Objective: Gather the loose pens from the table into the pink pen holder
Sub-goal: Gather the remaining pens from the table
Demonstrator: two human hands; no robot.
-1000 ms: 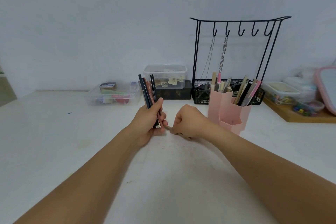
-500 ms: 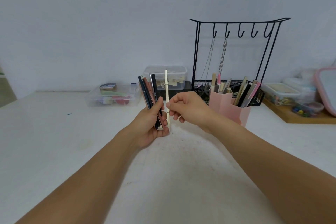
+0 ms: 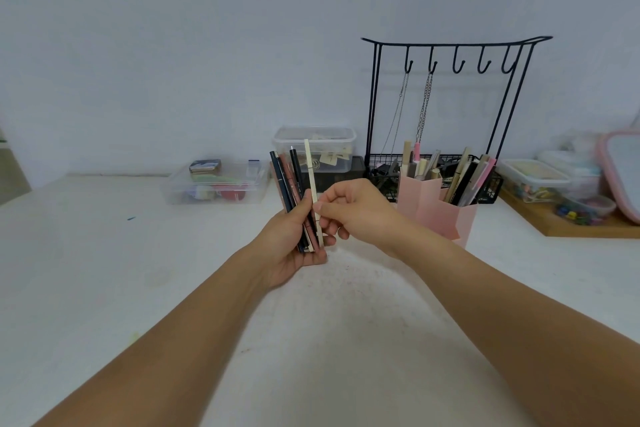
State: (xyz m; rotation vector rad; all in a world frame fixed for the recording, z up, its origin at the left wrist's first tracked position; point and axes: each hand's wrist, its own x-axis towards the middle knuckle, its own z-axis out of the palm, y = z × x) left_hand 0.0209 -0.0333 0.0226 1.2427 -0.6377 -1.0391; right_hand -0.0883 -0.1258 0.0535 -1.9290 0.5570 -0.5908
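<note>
My left hand point(image 3: 289, 243) grips an upright bundle of pens point(image 3: 289, 180), dark blue, brown and black, above the middle of the white table point(image 3: 104, 270). My right hand point(image 3: 353, 210) pinches a cream pen point(image 3: 310, 172) between thumb and forefinger and holds it upright against the right side of that bundle. The pink pen holder point(image 3: 436, 215) stands just right of my right hand, with several pens and pencils sticking out of its compartments.
Behind the holder is a black wire hook stand point(image 3: 453, 55) with two hanging chains. A clear box point(image 3: 214, 184) of small items and a lidded tub point(image 3: 315, 146) sit at the back. A wooden tray point(image 3: 585, 227) with containers lies at the right.
My right hand lifted the cream pen off the table, turned it upright and brought it against the bundle in my left hand.
</note>
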